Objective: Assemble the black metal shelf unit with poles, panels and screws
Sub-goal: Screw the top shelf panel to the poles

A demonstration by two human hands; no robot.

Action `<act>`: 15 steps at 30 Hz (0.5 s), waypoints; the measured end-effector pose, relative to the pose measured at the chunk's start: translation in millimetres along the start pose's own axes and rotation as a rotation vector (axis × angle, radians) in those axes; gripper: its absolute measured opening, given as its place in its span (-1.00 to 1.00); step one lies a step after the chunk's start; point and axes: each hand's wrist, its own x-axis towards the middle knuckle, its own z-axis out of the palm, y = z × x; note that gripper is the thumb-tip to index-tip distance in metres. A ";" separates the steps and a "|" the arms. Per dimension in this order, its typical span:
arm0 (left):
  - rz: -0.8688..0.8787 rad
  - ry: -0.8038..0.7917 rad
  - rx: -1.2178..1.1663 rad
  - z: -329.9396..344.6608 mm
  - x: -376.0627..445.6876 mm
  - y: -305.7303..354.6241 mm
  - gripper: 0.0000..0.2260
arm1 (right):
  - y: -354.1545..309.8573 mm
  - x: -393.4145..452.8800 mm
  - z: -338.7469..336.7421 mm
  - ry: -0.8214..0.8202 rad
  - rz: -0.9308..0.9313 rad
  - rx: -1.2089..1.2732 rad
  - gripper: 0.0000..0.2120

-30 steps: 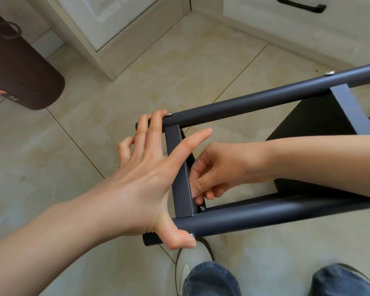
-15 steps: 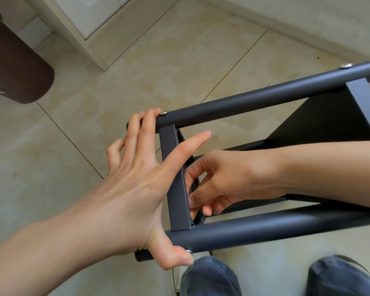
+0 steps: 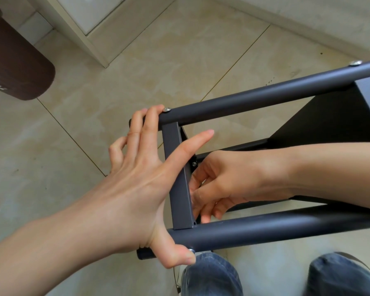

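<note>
The floor (image 3: 179, 60) is of beige tiles with thin dark joints; a pale cabinet base (image 3: 81, 33) stands far left, a brown cylinder (image 3: 15, 67) at the left edge; the black shelf unit (image 3: 254, 167) lies on its side in the middle, its long axis running from near left to far right; the far pole (image 3: 265, 97) and near pole (image 3: 265, 229) are joined by a crossbar (image 3: 177, 178); the left hand (image 3: 141, 189) spreads wide, fingers on the far pole's end, thumb on the near pole's end; the right hand (image 3: 222, 182) pinches something small behind the crossbar, I cannot tell what; a screw (image 3: 166, 109) sits in the far pole
</note>
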 end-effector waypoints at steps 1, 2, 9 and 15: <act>0.001 -0.001 0.000 0.1 0.0 -0.2 0.26 | -0.4 -0.3 -0.2 -0.001 -0.001 -0.011 -0.92; 0.003 -0.001 0.000 0.1 -0.1 -0.4 0.26 | -0.6 -0.5 -0.4 -0.003 -0.004 -0.021 -0.92; 0.006 0.002 -0.007 0.5 -0.3 -0.6 0.26 | 1.2 1.7 0.2 -0.056 0.035 -0.006 -0.92; 0.000 0.003 0.000 0.6 0.3 -0.3 0.26 | 0.4 3.7 -2.7 -0.072 0.037 -0.007 -0.92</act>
